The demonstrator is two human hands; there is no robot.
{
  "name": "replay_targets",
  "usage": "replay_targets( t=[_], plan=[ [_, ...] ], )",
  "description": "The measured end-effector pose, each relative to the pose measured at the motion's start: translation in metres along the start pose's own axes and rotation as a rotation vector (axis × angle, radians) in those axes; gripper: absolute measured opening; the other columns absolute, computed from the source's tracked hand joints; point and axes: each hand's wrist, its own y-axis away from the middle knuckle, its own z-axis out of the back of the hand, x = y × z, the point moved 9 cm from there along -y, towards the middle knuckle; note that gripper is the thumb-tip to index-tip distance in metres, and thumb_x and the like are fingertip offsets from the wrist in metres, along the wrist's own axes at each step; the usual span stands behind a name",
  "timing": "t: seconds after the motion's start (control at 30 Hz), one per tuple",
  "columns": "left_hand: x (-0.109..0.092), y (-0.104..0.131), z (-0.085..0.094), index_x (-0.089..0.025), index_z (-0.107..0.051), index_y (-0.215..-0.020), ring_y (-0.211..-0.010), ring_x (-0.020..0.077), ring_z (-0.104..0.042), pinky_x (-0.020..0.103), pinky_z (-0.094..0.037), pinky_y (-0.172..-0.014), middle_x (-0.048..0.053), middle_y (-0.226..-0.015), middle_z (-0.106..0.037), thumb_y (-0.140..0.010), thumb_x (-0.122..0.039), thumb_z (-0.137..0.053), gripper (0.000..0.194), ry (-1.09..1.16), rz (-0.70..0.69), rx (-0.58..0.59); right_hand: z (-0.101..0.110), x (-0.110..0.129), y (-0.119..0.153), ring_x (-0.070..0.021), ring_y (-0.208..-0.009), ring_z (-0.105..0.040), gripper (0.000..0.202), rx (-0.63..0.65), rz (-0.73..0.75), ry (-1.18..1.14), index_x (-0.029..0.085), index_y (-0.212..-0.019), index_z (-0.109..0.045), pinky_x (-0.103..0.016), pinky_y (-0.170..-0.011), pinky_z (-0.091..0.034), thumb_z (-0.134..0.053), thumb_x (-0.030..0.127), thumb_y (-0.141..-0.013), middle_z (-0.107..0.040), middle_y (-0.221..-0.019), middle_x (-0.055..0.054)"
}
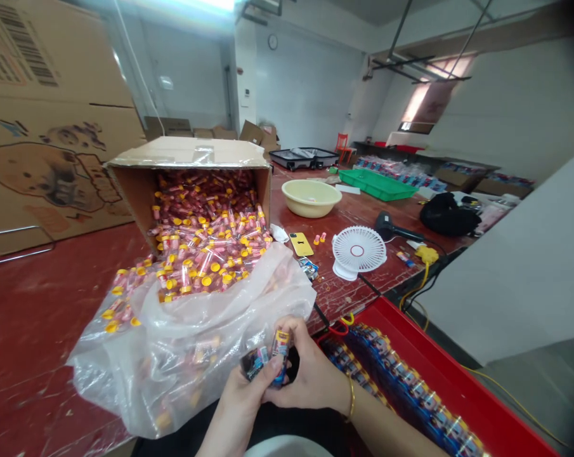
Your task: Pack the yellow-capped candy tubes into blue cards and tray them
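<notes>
Close together at the bottom centre, my two hands hold small printed items. My left hand (241, 397) has its fingers around a dark blue printed piece (254, 363). Between the fingers of my right hand (310, 374) is a small tube with a yellow cap (281, 343), upright and touching the left thumb. Just beyond the hands lies a clear plastic bag (229, 330), spread from a tipped carton (191, 152). Pink tubes with yellow caps (201, 254) spill out of the carton onto the bag.
On the right, a red tray (410, 324) holds rows of wrapped tubes. A white fan (358, 251), yellow phone (300, 244), cream basin (311, 198), green tray (377, 184) and black hair dryer (386, 225) are on the red table. A large carton (53, 127) stands left.
</notes>
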Motion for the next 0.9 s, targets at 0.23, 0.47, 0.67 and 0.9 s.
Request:
replay_targets(
  t=[0.23, 0.47, 0.67, 0.9],
  plan=[
    [0.030, -0.003, -0.011, -0.017, -0.064, -0.111, -0.106, 0.0314, -0.062, 0.041, -0.056, -0.079, 0.013, -0.114, -0.070, -0.076, -0.043, -0.064, 0.045, -0.012, 0.200, 0.072, 0.135, -0.083, 0.055, -0.0200, -0.088, -0.052, 0.058, -0.209, -0.268, 0.520, 0.020, -0.102, -0.041, -0.034, -0.082, -0.044, -0.076, 0.038, -0.059, -0.051, -0.099, -0.004],
    [0.047, -0.018, -0.014, -0.015, -0.056, -0.118, -0.102, 0.0328, -0.066, 0.043, -0.056, -0.079, 0.015, -0.107, -0.073, -0.076, -0.042, -0.064, 0.050, -0.044, 0.250, 0.103, 0.248, -0.203, 0.195, -0.0300, -0.089, -0.053, 0.054, -0.449, -0.843, 0.904, 0.020, -0.082, -0.046, -0.043, -0.075, -0.045, -0.077, 0.046, -0.046, -0.051, -0.088, -0.006],
    [0.046, -0.021, -0.007, -0.015, -0.062, -0.110, -0.103, 0.0342, -0.065, 0.043, -0.057, -0.076, 0.015, -0.108, -0.072, -0.075, -0.042, -0.062, 0.045, -0.026, 0.267, 0.075, 0.226, -0.236, 0.193, -0.0378, -0.117, -0.042, 0.067, -0.476, -0.902, 0.914, 0.020, -0.097, -0.047, -0.051, -0.090, -0.037, -0.074, 0.057, -0.049, -0.047, -0.120, -0.015],
    [0.037, -0.014, -0.009, -0.014, -0.065, -0.104, -0.095, 0.0327, -0.068, 0.040, -0.058, -0.072, 0.016, -0.102, -0.074, -0.068, -0.044, -0.071, 0.047, -0.096, 0.197, 0.075, 0.214, -0.181, 0.153, -0.0372, -0.122, -0.039, 0.075, -0.517, -0.599, 0.877, 0.020, -0.117, -0.040, -0.055, -0.095, -0.033, -0.069, 0.058, -0.060, -0.040, -0.132, -0.017]
  ],
)
